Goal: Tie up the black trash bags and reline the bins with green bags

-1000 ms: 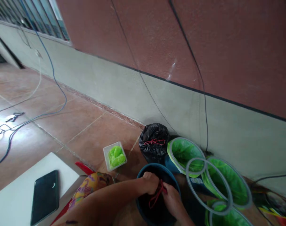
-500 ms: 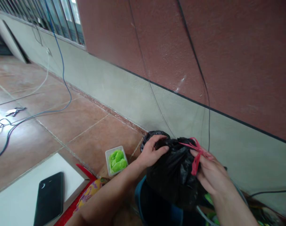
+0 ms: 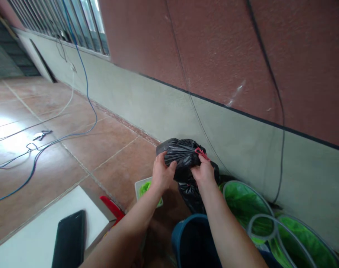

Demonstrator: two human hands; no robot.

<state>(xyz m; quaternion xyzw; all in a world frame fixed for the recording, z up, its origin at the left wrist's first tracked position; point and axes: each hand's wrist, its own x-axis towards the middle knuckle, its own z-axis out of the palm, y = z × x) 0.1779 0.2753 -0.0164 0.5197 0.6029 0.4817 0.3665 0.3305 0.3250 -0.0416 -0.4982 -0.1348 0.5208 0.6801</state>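
A black plastic garbage bag (image 3: 183,149) with a red drawstring (image 3: 200,152) gathered at its neck is held up near the wall. My right hand (image 3: 204,171) grips the neck, its fingers closed by the drawstring. At the bag's left side is my left hand (image 3: 162,173), fingers and thumb apart, touching or nearly touching the plastic. Below it rests a second black bag (image 3: 190,193), partly hidden by my right arm. Nearer to me stands a blue bin (image 3: 176,238), its dark inside showing between my forearms.
Bins with green liners (image 3: 242,199) line the wall at right. A white tub (image 3: 138,188) of green bundles sits on the floor behind my left wrist. A phone (image 3: 70,238) lies on a white surface (image 3: 26,234). Cables (image 3: 57,139) cross the tiles.
The held bag has moved from above the blue bin to the left and away, towards the wall. Both hands moved with it. More of the bin and the green-lined bins now shows.
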